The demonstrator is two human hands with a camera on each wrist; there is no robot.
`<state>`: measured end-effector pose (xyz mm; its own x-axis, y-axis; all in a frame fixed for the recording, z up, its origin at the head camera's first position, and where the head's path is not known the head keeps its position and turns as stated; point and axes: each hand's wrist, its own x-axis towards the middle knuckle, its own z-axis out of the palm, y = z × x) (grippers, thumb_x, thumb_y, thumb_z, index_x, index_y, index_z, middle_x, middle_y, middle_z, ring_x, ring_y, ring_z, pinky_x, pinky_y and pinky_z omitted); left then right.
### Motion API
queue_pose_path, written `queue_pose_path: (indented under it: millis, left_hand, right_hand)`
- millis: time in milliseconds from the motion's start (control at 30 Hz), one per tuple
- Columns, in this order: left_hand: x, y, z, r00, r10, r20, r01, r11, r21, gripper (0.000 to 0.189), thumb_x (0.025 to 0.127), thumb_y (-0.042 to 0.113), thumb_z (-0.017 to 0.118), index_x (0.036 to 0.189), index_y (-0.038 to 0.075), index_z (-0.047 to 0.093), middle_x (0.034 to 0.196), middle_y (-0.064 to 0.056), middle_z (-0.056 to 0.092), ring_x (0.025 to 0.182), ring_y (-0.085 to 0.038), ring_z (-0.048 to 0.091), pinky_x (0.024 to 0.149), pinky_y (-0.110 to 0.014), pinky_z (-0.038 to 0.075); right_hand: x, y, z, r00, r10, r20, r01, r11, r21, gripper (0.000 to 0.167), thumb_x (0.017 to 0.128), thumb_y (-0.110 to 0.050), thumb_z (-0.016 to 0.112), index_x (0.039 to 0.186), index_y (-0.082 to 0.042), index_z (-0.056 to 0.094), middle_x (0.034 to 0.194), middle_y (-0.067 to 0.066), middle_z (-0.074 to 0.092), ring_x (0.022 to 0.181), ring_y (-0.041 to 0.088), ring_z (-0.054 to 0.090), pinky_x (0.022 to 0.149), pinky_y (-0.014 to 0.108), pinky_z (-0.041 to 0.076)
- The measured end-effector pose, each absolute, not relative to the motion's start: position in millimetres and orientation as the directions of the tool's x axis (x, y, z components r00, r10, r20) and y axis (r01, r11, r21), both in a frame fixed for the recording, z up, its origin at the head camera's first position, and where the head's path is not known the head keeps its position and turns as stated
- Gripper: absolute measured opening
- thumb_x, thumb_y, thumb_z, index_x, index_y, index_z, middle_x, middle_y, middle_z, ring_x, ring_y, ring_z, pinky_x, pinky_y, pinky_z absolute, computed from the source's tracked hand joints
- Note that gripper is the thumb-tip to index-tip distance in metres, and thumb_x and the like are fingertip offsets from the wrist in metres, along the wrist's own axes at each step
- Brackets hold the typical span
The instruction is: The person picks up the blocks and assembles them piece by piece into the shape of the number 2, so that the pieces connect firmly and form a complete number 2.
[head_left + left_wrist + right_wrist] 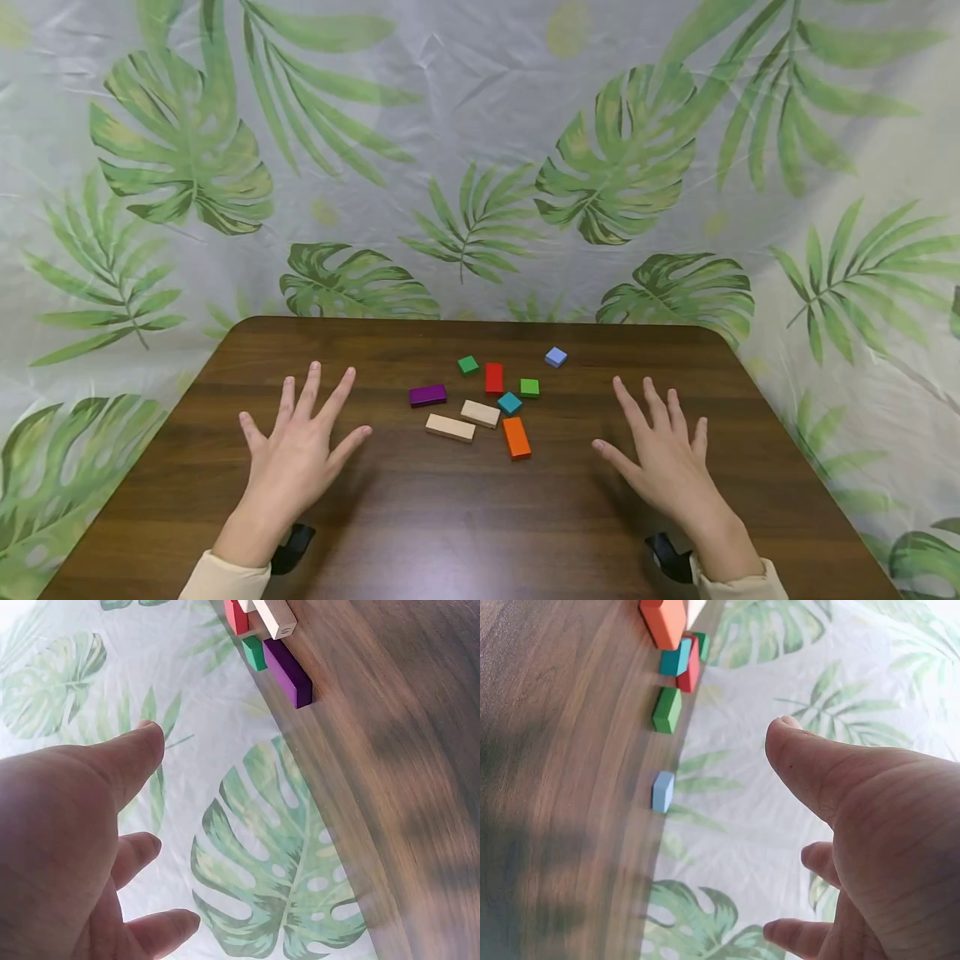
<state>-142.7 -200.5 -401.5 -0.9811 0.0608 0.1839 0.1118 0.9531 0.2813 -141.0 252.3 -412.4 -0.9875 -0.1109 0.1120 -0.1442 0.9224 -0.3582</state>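
My left hand [296, 454] is spread over the left part of the table, fingers straight, holding nothing. On the right side my right hand [671, 467] is spread likewise and holds nothing. Between them lie several small blocks. The purple block [427, 396] is nearest the left hand, with two plain wooden blocks [450, 427] beside it. An orange block [517, 438] lies toward the front, close to a teal block [510, 404]. Behind are a red block [494, 378], a dark green block [468, 365], a light green block [529, 388] and, farthest right, a light blue block [556, 357].
The dark brown wooden table [450, 517] has rounded far corners. Behind it hangs a pale curtain [480, 125] printed with green leaves. A black strap [292, 548] shows at the left wrist and another black strap [667, 557] at the right.
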Motion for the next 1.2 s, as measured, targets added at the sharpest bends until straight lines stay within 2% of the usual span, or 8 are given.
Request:
queue_pose_path:
  millis: [200,367,567,667,767,900,1000,1200]
  left_hand:
    - [-146,-196,-403,-0.974,0.078,0.214,0.136,0.953,0.272,0.081,0.103,0.063,0.062,0.171,0.038,0.026,0.177,-0.021,0.023,0.160,-0.055,0.026,0.110,-0.096,0.008]
    - [-148,-191,-405,-0.967,0.103,0.234,0.165,0.950,0.264,0.079,0.103,0.058,0.065,0.170,0.036,0.032,0.174,-0.022,0.031,0.159,-0.049,0.034,0.112,-0.092,0.018]
    - [-153,-183,-411,-0.947,0.154,0.281,0.231,0.936,0.265,0.071,0.101,0.049,0.073,0.164,0.031,0.046,0.161,-0.021,0.054,0.145,-0.045,0.055,0.109,-0.082,0.038]
    - [-158,-179,-416,-0.935,0.207,0.287,0.287,0.918,0.273,0.064,0.100,0.044,0.075,0.158,0.027,0.055,0.148,-0.019,0.065,0.130,-0.043,0.066,0.098,-0.074,0.050]
    - [-162,-176,-420,-0.929,0.256,0.268,0.335,0.890,0.309,0.057,0.100,0.040,0.076,0.153,0.024,0.061,0.139,-0.016,0.071,0.122,-0.041,0.071,0.089,-0.067,0.057]
    - [-170,-174,-427,-0.933,0.273,0.233,0.350,0.840,0.415,0.050,0.099,0.034,0.079,0.146,0.020,0.068,0.132,-0.013,0.075,0.116,-0.036,0.074,0.083,-0.061,0.062]
    - [-179,-172,-434,-0.936,0.281,0.214,0.351,0.798,0.490,0.044,0.097,0.027,0.082,0.139,0.015,0.073,0.122,-0.011,0.078,0.106,-0.030,0.077,0.081,-0.052,0.063]
    - [-199,-168,-449,-0.939,0.301,0.167,0.336,0.701,0.629,0.035,0.094,0.017,0.084,0.128,0.010,0.078,0.095,0.002,0.077,0.084,-0.010,0.071,0.077,-0.031,0.057]
  right_hand:
    - [-140,249,-413,-0.986,-0.115,0.118,-0.150,0.922,-0.358,0.093,0.101,-0.057,0.068,0.174,-0.032,0.015,0.175,0.031,0.016,0.158,0.065,0.011,0.112,0.093,0.003]
    - [-136,243,-417,-0.984,-0.118,0.136,-0.160,0.919,-0.360,0.088,0.101,-0.056,0.070,0.172,-0.030,0.024,0.173,0.029,0.027,0.155,0.062,0.025,0.113,0.091,0.010]
    - [-132,229,-427,-0.976,-0.141,0.166,-0.193,0.911,-0.365,0.077,0.101,-0.049,0.073,0.166,-0.022,0.043,0.159,0.024,0.052,0.142,0.053,0.052,0.111,0.087,0.029]
    - [-133,225,-432,-0.974,-0.163,0.157,-0.213,0.893,-0.397,0.069,0.101,-0.043,0.074,0.161,-0.017,0.051,0.149,0.021,0.062,0.132,0.047,0.063,0.105,0.080,0.044]
    - [-135,222,-436,-0.975,-0.183,0.123,-0.219,0.865,-0.452,0.064,0.102,-0.041,0.074,0.157,-0.014,0.056,0.142,0.017,0.067,0.123,0.041,0.069,0.097,0.068,0.055]
    - [-138,217,-440,-0.978,-0.190,0.088,-0.208,0.832,-0.515,0.060,0.101,-0.041,0.075,0.152,-0.012,0.061,0.133,0.014,0.071,0.115,0.034,0.071,0.092,0.057,0.060]
    - [-141,213,-442,-0.977,-0.196,0.081,-0.207,0.803,-0.559,0.055,0.100,-0.038,0.077,0.146,-0.010,0.065,0.122,0.011,0.073,0.106,0.026,0.072,0.090,0.050,0.061]
    - [-149,206,-447,-0.982,-0.185,0.030,-0.160,0.745,-0.647,0.044,0.099,-0.032,0.079,0.136,-0.010,0.071,0.104,0.000,0.072,0.093,0.010,0.067,0.085,0.034,0.059]
